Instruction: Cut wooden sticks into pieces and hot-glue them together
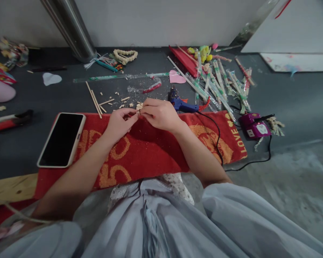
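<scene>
My left hand and my right hand meet over the far edge of a red towel. Both hands are closed in a pinch, fingertips almost touching. What they pinch is too small and too covered by the fingers to name. Just beyond the fingertips lie small cut pieces of wood and crumbs. Thin wooden sticks rest to the left of my left hand, some long and some short. A blue hot glue gun lies right beside my right hand.
A phone lies on the towel's left end. Wrapped chopsticks are heaped at the back right, near a purple power socket with a black cable. Pliers lie at far left. A heart-shaped stick frame sits behind, near a metal post.
</scene>
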The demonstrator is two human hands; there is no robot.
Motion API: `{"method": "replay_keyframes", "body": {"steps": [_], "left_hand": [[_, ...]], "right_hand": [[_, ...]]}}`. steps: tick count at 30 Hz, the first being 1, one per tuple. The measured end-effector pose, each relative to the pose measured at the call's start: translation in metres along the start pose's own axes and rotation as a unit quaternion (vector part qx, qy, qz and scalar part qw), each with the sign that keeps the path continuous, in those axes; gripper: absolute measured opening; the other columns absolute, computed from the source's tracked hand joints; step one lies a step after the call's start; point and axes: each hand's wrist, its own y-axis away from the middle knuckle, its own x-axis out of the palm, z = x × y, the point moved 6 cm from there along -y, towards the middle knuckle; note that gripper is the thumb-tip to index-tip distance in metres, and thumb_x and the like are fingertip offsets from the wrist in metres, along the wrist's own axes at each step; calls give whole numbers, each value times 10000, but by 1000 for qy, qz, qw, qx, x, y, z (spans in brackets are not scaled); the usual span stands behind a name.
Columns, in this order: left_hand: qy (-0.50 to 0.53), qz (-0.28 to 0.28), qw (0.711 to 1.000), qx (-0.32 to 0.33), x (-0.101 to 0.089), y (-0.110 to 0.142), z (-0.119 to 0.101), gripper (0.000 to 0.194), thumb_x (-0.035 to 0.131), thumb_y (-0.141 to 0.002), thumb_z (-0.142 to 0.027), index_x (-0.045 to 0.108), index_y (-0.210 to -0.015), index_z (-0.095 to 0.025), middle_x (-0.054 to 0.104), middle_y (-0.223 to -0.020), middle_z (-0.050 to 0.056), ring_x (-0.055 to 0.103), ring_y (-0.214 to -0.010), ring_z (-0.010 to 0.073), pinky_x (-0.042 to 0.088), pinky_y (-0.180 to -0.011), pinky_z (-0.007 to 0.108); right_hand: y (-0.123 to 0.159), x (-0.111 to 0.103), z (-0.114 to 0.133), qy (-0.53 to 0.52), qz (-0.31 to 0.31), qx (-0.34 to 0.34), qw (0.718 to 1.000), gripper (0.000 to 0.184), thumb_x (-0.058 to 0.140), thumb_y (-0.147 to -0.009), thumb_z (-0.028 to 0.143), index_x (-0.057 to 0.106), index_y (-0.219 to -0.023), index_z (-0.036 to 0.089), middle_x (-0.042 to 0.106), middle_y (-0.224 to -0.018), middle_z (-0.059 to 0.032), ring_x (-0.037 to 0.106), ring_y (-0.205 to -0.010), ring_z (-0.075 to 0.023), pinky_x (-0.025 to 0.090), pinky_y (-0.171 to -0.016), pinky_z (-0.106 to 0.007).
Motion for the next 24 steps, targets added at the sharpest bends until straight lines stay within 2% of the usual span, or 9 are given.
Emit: {"method": "replay_keyframes", "body": {"steps": [4,10,19,24], "left_hand": [[78,19,996,-39,5,0,3,139,711,-722,-274,663,-783,-158,554,-553,-39,399,-363,48,287,-336,190],[174,51,982,-61,10,3,-3,184,709,-708,-265,622,-831,-161,602,-709,-22,405,-397,25,294,-323,166],[175,110,977,-58,14,5,-5,163,642,-753,-292,604,-865,-180,588,-718,-24,394,-418,23,315,-353,161],[175,117,975,-70,14,4,-4,159,629,-761,-317,607,-844,-184,585,-701,-18,385,-414,27,311,-353,167]], "right_hand": [[0,-7,-4,2,-22,38,999,202,401,-920,171,594,-860,177,623,-935,-74,569,-828,-171,409,-697,-280],[1,-16,-14,21,-72,90,993,186,366,-958,219,542,-899,203,603,-894,-56,532,-764,-163,391,-679,-273],[4,-23,-34,89,-33,226,969,209,355,-940,182,562,-916,198,646,-912,-76,566,-799,-196,366,-671,-289],[5,-19,-41,102,-7,253,962,219,370,-945,183,582,-891,183,653,-921,-87,578,-839,-203,370,-704,-297]]}}
